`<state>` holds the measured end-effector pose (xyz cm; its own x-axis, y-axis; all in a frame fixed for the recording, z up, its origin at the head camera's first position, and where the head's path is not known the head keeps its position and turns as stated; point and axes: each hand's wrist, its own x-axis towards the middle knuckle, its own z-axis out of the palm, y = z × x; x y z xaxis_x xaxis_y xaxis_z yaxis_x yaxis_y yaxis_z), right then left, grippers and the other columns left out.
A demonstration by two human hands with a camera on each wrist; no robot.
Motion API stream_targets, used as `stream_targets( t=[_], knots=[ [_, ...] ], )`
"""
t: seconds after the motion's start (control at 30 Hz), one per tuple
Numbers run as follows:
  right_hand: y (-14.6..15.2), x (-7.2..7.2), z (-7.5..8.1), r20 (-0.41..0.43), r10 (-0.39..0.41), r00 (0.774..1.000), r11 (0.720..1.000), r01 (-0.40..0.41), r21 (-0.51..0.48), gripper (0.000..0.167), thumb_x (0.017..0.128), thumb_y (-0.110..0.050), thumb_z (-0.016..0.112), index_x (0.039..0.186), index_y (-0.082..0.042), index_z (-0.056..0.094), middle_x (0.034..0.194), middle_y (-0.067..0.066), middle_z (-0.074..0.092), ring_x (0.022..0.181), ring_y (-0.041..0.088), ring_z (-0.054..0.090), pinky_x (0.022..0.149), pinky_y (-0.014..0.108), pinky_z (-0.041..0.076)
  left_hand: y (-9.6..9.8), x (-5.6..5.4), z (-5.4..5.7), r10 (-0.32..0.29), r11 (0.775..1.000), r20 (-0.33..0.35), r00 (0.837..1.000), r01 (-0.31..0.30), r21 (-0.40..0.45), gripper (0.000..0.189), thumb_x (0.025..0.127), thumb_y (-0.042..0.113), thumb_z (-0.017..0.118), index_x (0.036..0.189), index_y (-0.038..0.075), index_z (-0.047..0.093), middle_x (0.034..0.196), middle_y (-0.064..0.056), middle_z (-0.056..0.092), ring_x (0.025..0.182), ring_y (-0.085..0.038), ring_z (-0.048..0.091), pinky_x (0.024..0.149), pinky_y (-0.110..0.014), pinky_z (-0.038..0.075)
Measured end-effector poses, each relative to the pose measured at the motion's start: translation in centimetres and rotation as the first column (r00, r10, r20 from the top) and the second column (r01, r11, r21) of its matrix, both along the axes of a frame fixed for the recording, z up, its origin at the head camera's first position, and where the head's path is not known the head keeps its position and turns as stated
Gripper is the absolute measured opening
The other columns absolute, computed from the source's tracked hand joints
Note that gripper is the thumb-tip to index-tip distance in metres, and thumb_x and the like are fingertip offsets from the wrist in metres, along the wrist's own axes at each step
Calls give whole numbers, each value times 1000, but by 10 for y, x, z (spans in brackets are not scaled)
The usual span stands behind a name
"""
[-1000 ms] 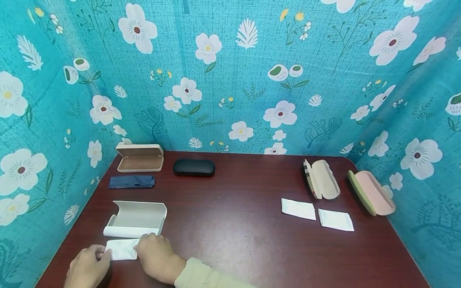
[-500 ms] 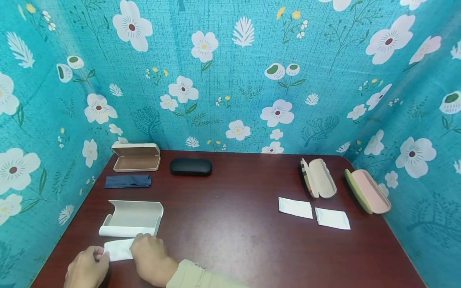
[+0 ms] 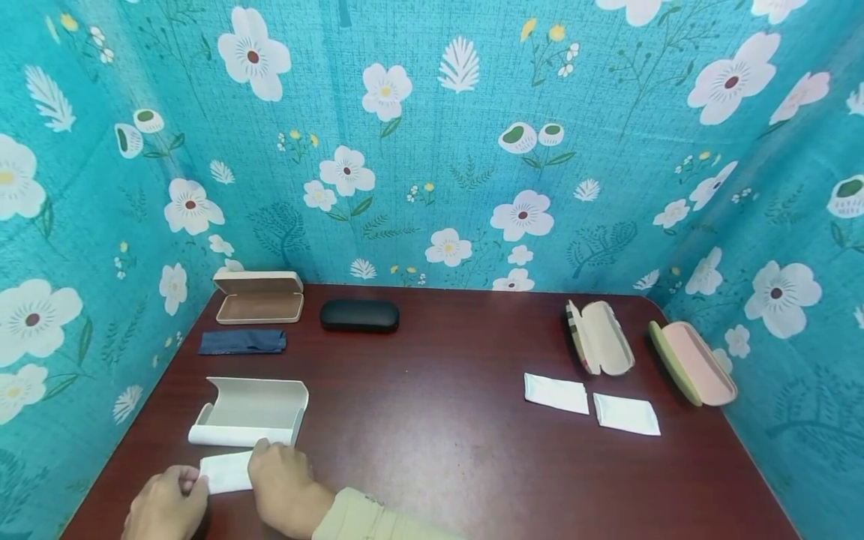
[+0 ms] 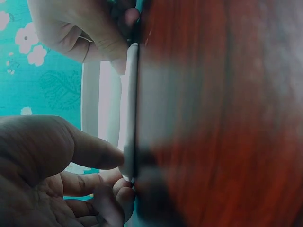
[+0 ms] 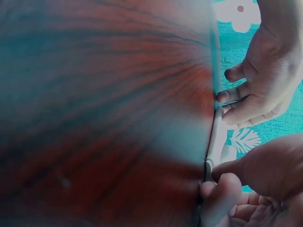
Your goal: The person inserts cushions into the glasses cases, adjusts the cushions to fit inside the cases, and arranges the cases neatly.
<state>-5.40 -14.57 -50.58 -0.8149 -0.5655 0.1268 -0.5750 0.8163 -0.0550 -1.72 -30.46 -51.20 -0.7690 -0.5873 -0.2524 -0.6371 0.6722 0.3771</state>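
A folded white cloth (image 3: pixel 226 472) lies at the table's front left. My left hand (image 3: pixel 165 504) pinches its left end between thumb and fingers. The right hand (image 3: pixel 286 484) grips the other end, covering that edge in the head view. In the left wrist view the cloth (image 4: pixel 129 109) shows edge-on as a thin flat strip close over the table, thumbs on top at both ends. The right wrist view also has the cloth (image 5: pixel 218 137) stretched between the two hands. Just behind it stands an open white glasses case (image 3: pixel 250 420), its lid raised.
Farther back on the left are a folded navy cloth (image 3: pixel 243 342), an open beige-and-brown case (image 3: pixel 259 307) and a closed black case (image 3: pixel 360 316). At right sit an open cream case (image 3: pixel 610 341), an open green-and-pink case (image 3: pixel 698 364) and two white cloths (image 3: pixel 556 394).
The right hand has shifted slightly left and covers more of the cloth's right end. The cloth now slants a little, its right end farther back. The head view has swayed slightly.
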Motion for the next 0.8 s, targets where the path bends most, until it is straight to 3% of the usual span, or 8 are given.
stream_targets(
  t=[0.17,0.3,0.5,0.8],
  knots=[
    [1,-1,1,25,9,1000,998,-7,-68,28,90,-36,74,74,-20,57,63,-8,57,55,4,58,41,21,42,3,1,3,10,1000,8,1000,-10,-3,28,90,17,64,101,-8,62,93,-24,61,91,-43,60,79,-58,46],
    [0,0,1,79,30,996,999,-26,-46,28,85,-30,77,65,-23,60,66,-10,53,58,3,58,45,19,44,5,3,6,2,1000,16,1000,-2,-2,28,90,18,63,101,-8,62,92,-24,61,91,-43,61,79,-58,46],
    [0,0,3,135,18,991,999,-12,-48,29,90,-39,73,67,-23,65,67,-11,53,60,2,58,49,19,46,6,3,8,-5,1000,8,1000,5,-9,29,90,18,63,100,-9,63,89,-23,62,91,-45,62,79,-59,46],
    [-2,2,5,194,23,981,1000,-20,-17,16,78,-23,79,72,-17,65,67,-7,57,57,5,59,45,20,46,8,3,2,-14,1000,-19,1000,14,3,28,90,16,63,102,-10,64,86,-19,68,92,-46,63,79,-58,47]
  ],
)
